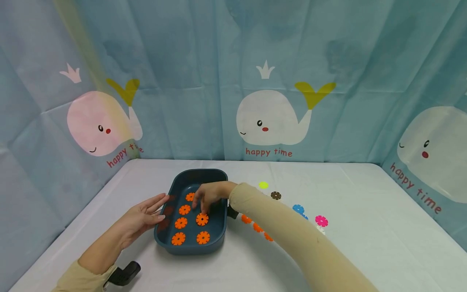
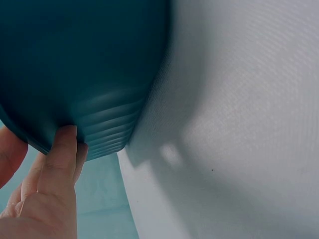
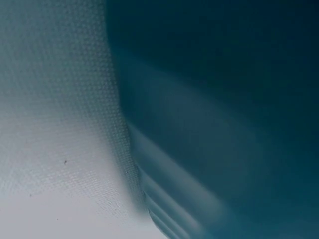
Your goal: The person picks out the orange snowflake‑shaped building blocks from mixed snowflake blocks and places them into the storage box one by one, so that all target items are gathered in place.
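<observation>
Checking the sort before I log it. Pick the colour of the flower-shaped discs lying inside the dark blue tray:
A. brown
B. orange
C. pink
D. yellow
B: in the head view every disc inside the dark blue tray is orange, like the orange disc near its front wall; the right hand reaches in over them, while the pink disc, yellow disc and brown disc lie outside on the table.

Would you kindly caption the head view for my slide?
Right hand places an orange disc in the blue tray; left hand steadies its side.

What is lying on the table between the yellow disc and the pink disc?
In the head view, a brown disc and a blue disc lie between the yellow disc and pink disc.
</observation>
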